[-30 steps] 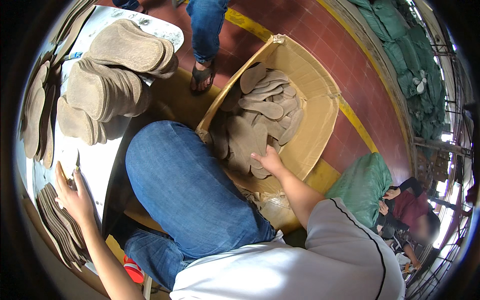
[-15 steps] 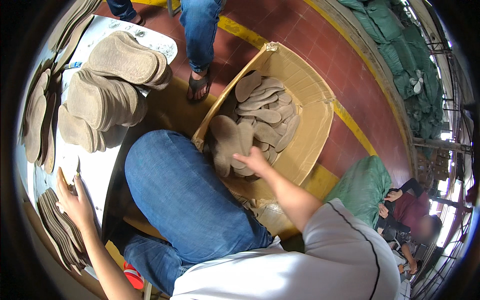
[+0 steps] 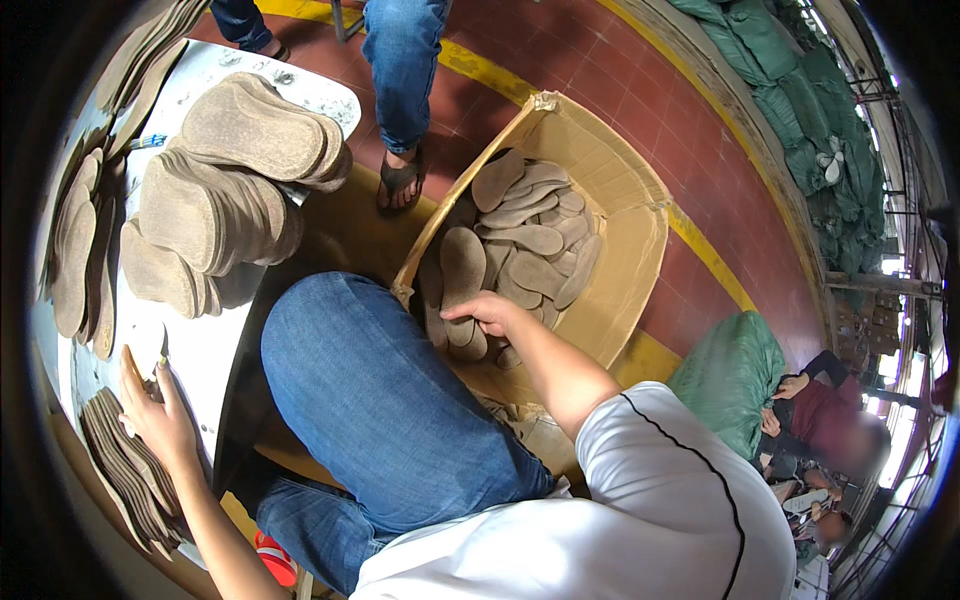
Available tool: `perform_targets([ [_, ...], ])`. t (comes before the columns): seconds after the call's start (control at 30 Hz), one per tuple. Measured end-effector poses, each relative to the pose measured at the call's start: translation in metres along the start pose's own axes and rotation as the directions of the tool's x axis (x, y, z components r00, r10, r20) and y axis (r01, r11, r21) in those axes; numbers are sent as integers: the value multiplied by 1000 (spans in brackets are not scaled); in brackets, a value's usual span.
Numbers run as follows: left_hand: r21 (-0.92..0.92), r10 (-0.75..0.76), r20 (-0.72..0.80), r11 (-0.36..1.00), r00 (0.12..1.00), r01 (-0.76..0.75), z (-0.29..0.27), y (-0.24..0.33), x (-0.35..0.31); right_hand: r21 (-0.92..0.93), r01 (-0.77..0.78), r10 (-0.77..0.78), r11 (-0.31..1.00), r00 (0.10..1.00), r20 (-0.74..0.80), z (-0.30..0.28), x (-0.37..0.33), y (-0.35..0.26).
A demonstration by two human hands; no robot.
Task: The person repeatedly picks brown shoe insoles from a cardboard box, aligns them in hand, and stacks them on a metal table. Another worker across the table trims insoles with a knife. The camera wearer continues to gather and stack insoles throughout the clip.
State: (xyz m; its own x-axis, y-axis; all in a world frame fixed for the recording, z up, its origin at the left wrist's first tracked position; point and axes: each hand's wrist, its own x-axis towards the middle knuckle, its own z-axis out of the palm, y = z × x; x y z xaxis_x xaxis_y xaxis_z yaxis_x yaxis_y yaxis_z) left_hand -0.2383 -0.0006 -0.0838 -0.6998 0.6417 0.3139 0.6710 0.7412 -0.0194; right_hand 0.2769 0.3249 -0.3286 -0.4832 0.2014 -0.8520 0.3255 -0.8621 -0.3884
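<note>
Over the cardboard box (image 3: pixel 618 200) my right hand (image 3: pixel 494 312) grips the end of a brown insole (image 3: pixel 463 262), fingers closed around it. Beneath it lie many loose insoles (image 3: pixel 525 236) in a jumbled heap. My left hand (image 3: pixel 160 418) rests on the white tabletop (image 3: pixel 215 345) with thumb and fingers spread, holding nothing that I can see. Close beside that hand, a row of insoles (image 3: pixel 122 465) leans at the table's near edge. Farther up the table stand thick stacks of insoles (image 3: pixel 190 210), and another pile (image 3: pixel 75 255) lies along the left side.
A blue pen (image 3: pixel 148 142) lies behind the stacks. Across the table's far end are another person's legs (image 3: pixel 403 75) and sandalled foot. A green sack (image 3: pixel 735 375) and a seated person (image 3: pixel 825 410) are at the right. Something red (image 3: pixel 274 558) sits below the table.
My right hand has shifted slightly left, and the insole in it now stands out from the heap with its upper face showing. My left hand has barely moved.
</note>
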Motion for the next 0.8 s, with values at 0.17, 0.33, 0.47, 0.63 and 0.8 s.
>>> perform_targets([
  [0.17,-122,-17,12,992,1000,19,-2,3,-1,-267,57,-127,962,959,-253,24,21,14],
  [0.33,-67,-3,-6,998,1000,3,-2,5,-2,-387,145,-294,911,885,-360,17,0,37],
  [0.47,-112,-37,34,993,999,41,-2,3,-2,-390,287,-435,875,821,-371,-14,-38,37],
  [0.63,-91,3,-15,996,1000,-4,0,2,-1,-363,275,-437,890,738,-514,-53,-45,27],
  [0.8,-102,7,7,995,1000,-7,0,2,0,-44,318,-312,947,879,-360,-35,-19,23],
])
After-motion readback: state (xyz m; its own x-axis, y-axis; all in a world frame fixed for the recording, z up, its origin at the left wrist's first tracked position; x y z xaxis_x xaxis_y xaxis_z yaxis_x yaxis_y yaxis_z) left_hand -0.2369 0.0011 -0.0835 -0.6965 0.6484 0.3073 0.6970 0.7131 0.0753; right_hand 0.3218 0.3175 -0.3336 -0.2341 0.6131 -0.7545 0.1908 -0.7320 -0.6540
